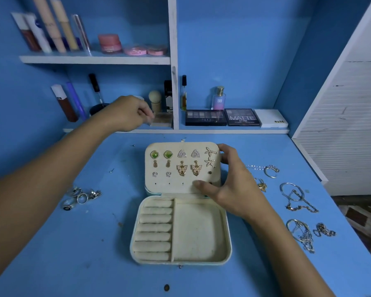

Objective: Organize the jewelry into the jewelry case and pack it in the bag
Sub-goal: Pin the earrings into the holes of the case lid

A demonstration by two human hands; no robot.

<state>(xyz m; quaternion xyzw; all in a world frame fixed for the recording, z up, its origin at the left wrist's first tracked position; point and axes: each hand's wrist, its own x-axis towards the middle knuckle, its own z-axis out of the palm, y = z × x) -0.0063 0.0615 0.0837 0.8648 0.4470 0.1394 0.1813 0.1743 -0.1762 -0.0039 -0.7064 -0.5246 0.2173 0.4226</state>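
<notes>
Right hand [229, 185] grips the earring panel [181, 167], steadying it upright; left hand [126, 113], raised beyond it, has curled fingers, contents unclear.

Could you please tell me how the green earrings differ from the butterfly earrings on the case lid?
The green earrings are square studs with a green stone; the butterfly earrings are gold and winged, with no stone. The green pair sits in the top row, the butterfly pair lower and further right. Both are pairs pinned to the lid.
</notes>
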